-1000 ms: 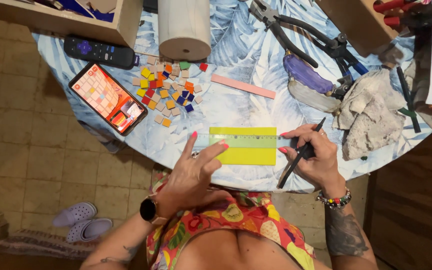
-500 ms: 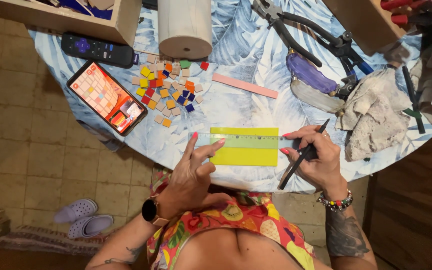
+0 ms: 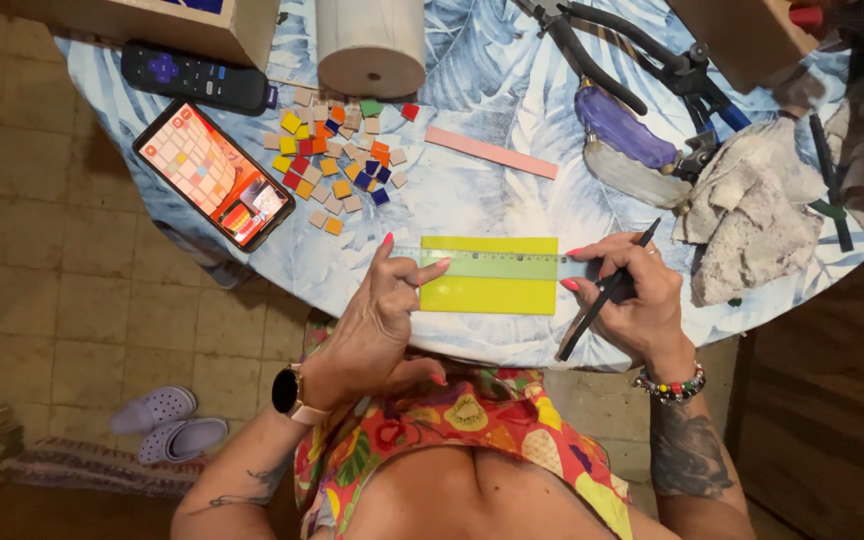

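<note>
A yellow glass rectangle [image 3: 488,295] lies near the front edge of the round table, with a clear green ruler [image 3: 492,265] laid across its upper part. My left hand [image 3: 377,315] rests at the piece's left end, fingertips pressing on the ruler and the glass. My right hand [image 3: 632,300] sits at the right end, gripping a thin black pen-like tool [image 3: 607,292] that slants down to the left, while its fingers also touch the ruler's right end.
Several small coloured mosaic tiles [image 3: 337,155] lie scattered beyond, beside a lit phone [image 3: 214,172], a black remote [image 3: 195,78] and a white cylinder [image 3: 370,42]. A pink strip [image 3: 492,153], black pliers [image 3: 642,60], a purple piece and crumpled rags [image 3: 752,215] lie right. Slippers [image 3: 167,425] sit on the floor.
Both hands have stayed at the ends of the ruler and yellow piece; the view has shifted slightly, and the tool in my right hand has barely moved.
</note>
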